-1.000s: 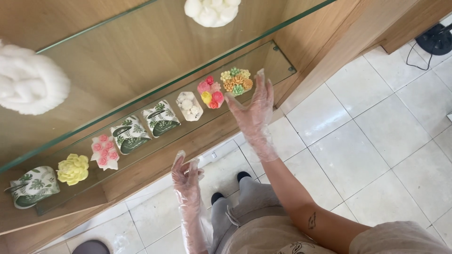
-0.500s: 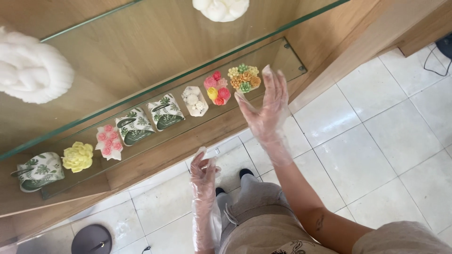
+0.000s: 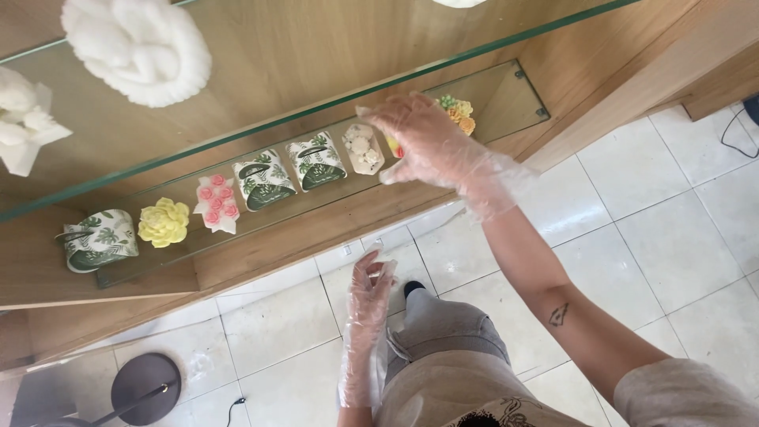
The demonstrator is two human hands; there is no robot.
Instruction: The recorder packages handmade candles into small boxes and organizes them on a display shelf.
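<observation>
The right hand (image 3: 431,142), in a loose clear plastic glove, reaches over the lower glass shelf (image 3: 506,103) with fingers spread and nothing clamped, covering a red and yellow flower-shaped piece (image 3: 393,147) at its nine o'clock edge; whether it touches is unclear. The left hand (image 3: 370,289), gloved likewise, hangs open and empty at six o'clock, above the white tiled floor (image 3: 672,237).

By my judgement the row looks mostly arranged: from nine o'clock, a leaf-printed white box (image 3: 99,239), a yellow flower-shaped piece (image 3: 164,222), a pink rose-topped piece (image 3: 217,203), two more leaf-printed boxes (image 3: 265,179) and (image 3: 316,160), a cream floral piece (image 3: 363,148), and an orange-green flower piece (image 3: 458,111) just beyond the hand. Only the piece under the hand seems unsettled.
</observation>
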